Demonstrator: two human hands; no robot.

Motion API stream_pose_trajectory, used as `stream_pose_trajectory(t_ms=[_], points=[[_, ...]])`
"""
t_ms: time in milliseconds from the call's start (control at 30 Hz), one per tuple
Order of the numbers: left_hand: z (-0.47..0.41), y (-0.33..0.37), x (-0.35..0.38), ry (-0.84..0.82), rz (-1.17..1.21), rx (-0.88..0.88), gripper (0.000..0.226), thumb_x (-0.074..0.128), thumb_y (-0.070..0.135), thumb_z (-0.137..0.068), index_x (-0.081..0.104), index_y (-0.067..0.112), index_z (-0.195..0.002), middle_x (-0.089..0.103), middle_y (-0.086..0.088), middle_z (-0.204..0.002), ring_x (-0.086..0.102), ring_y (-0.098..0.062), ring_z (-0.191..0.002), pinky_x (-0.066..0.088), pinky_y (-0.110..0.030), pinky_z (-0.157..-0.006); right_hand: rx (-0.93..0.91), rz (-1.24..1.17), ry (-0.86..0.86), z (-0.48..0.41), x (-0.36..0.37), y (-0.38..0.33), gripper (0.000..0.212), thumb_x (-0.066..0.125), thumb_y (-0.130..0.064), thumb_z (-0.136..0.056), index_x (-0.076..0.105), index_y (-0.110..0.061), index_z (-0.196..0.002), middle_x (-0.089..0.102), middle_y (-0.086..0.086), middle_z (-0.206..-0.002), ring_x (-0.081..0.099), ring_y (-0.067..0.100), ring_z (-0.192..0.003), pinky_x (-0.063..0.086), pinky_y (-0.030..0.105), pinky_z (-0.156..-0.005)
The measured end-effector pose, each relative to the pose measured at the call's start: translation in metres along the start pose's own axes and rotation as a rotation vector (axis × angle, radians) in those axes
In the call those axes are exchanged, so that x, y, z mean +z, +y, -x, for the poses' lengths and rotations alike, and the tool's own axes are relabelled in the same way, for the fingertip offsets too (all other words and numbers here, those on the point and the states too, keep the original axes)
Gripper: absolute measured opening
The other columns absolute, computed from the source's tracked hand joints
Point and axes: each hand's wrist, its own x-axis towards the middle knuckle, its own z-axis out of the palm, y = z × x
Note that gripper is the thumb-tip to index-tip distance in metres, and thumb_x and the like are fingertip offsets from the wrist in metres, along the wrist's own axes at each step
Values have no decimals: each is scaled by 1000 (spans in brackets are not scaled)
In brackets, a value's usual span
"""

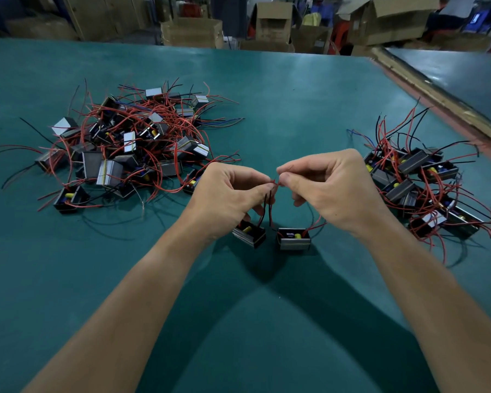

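Hands | our left hand [233,194] and right hand [332,191] each pinch red wires [275,182] | wire tips hidden in our pinch | small box [251,236] partly behind our left hand

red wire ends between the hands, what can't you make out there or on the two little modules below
- Head view, red wire ends: twisted together or only touching, too small and partly covered by fingertips of the left hand and right hand.
- Head view, left module: far part hidden behind the left hand.
- Head view, right module: markings too small to read.
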Motion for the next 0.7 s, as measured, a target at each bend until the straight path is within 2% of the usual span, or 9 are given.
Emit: stream_pose_trajectory(t_ms=[67, 167, 233, 300, 400, 567, 700], points=[[0, 0, 1, 2, 6, 8, 9, 71, 9, -87, 75, 14, -80, 72, 3, -64, 59, -7, -52, 46, -21, -46, 8, -17, -15, 0, -2, 0, 18, 75, -1, -83, 72, -18, -80, 70, -6, -61, 59, 7, -48, 53, 23, -50], [0, 0, 1, -1, 22, 20, 5, 71, 8, -86, 76, 8, -83, 72, 0, -66, 58, -7, -50, 43, -20, -45, 36, -35, -47, 0, -4, 1, 20, 77, -3, -83, 68, -19, -90, 74, 2, -69, 60, 14, -53, 55, 27, -54], [0, 0, 1, -7, 31, 23, 4, 72, 7, -85, 75, 5, -85, 72, 2, -64, 58, -6, -49, 42, -18, -44, 20, -19, -63, 0, -5, 1, 19, 77, -3, -83, 70, -19, -89, 74, 4, -72, 63, 15, -57, 57, 28, -55], [0, 0, 1, -14, 33, 18, 4, 72, 7, -85, 75, 7, -83, 72, 3, -63, 58, -6, -49, 42, -17, -44, -1, -9, -67, 0, -5, 1, 17, 75, -2, -84, 71, -18, -84, 74, 0, -70, 64, 13, -59, 56, 27, -54], [0, 0, 1, -28, 46, 12, 4, 72, 6, -85, 75, 9, -82, 72, 2, -63, 58, -7, -50, 42, -16, -44, -21, 8, -51, -2, -5, 1, 18, 74, -1, -85, 73, -17, -79, 69, -7, -61, 57, 9, -52, 54, 27, -53], [0, -1, 2, -46, 47, 11, 6, 72, 6, -85, 75, 10, -82, 71, 3, -64, 58, -8, -50, 42, -17, -44, -47, 26, -39, -3, -7, 3, 25, 75, -2, -84, 75, -25, -77, 68, -8, -58, 57, 4, -49, 52, 20, -52], [1, 0, 2, -82, 51, 15, 8, 70, 3, -86, 74, 8, -81, 69, 3, -61, 56, -8, -50, 41, -13, -45, -61, 60, -68, -3, -8, 4, 21, 75, -3, -85, 76, -24, -78, 69, -8, -61, 59, 6, -52, 56, 26, -55]])
